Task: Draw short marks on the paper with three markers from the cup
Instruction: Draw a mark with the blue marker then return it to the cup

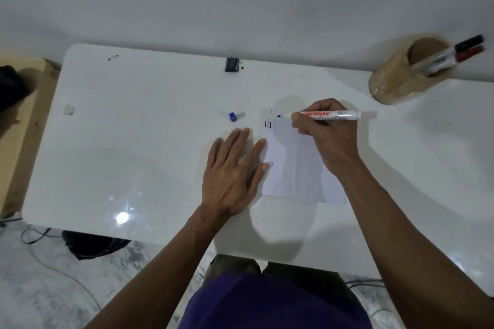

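On the white shiny counter [112,141], a white sheet of paper [296,165] lies flat, a bit right of the middle. Three short marks [267,124] sit side by side in its far left corner. They look dark, red and blue.

The paper looks thin and light. It could slide on the smooth counter, so I think it needs a hand to keep it in place. The white plastic marker with a blue tip [324,114] looks stiff and light. The best place to hold it is low on its body, close to the tip.

The right hand [324,139] holds the marker that way. Its fingers [296,116] are pressed together around the marker, pinching it. The blue tip hangs above the far edge of the paper, just right of the marks.

The left hand [235,171] lies flat with its fingers spread. It holds nothing. The thumb and first finger touch the left edge of the paper.

A small blue cap [233,116] lies on the counter, left of the paper. In the far right corner stands a tan round cup [393,80]. It holds a marker with a black cap [470,42] and a marker with a red cap [469,54].
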A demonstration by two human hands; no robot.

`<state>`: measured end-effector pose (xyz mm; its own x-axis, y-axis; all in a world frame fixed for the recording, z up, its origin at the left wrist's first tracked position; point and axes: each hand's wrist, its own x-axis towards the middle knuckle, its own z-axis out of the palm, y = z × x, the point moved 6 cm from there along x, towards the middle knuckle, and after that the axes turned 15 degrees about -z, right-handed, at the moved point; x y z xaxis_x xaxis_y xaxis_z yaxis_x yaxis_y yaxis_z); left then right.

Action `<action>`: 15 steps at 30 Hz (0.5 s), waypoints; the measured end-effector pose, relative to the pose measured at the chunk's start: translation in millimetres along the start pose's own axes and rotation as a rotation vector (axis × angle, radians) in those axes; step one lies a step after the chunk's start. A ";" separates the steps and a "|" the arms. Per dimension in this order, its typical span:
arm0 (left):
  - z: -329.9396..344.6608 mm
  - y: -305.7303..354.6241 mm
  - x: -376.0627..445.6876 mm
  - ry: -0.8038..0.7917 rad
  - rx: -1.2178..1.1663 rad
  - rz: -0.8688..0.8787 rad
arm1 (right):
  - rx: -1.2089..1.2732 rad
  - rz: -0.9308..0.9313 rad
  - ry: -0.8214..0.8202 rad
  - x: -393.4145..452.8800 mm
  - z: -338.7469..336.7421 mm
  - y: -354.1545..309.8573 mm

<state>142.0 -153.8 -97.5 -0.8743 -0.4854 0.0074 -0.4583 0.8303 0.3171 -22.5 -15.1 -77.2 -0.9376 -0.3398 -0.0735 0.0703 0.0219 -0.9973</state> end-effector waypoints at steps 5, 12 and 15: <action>-38.8 -11.6 19.0 0.072 -0.288 -0.315 | 0.192 -0.002 0.047 -0.6 -6.0 -33.2; -45.8 -24.2 66.9 -0.033 -0.160 -0.429 | 0.222 0.016 0.054 -27.8 -2.3 -43.1; -41.6 -27.5 72.5 -0.048 -0.098 -0.387 | 0.200 0.043 0.094 -40.5 -2.9 -39.6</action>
<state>97.8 -223.2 -66.3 -0.6474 -0.7421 -0.1737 -0.7399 0.5573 0.3768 11.7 0.5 -34.8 -0.9594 -0.2530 -0.1249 0.1678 -0.1558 -0.9734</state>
